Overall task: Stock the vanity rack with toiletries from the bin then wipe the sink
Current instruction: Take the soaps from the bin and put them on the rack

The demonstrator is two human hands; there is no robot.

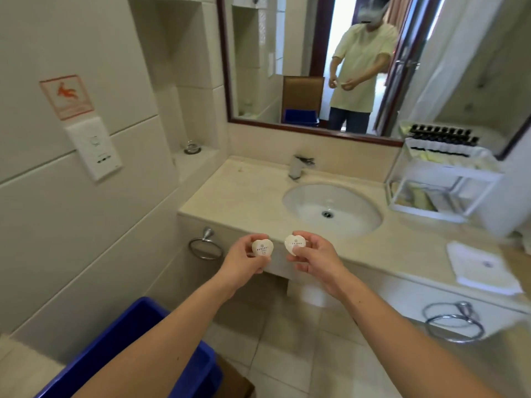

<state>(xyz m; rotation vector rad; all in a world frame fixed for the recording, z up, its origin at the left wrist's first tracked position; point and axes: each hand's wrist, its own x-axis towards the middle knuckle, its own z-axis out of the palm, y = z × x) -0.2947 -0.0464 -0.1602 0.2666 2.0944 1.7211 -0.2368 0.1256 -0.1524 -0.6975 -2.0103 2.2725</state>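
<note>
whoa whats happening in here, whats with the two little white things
A person stands at the bathroom counter. Their left grip holds a small white heart-shaped toiletry, their right grip a similar white piece, both in front of its edge. The rack at the counter's right already carries dark-capped bottles on top. The blue bin sits low at the left; a folded white cloth lies on the counter.

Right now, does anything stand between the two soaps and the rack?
Nothing visible does. The left hand holds the left soap and the right hand the right soap, before the counter edge; the way to the rack crosses only the open sink. The faucet stands behind it.
</note>
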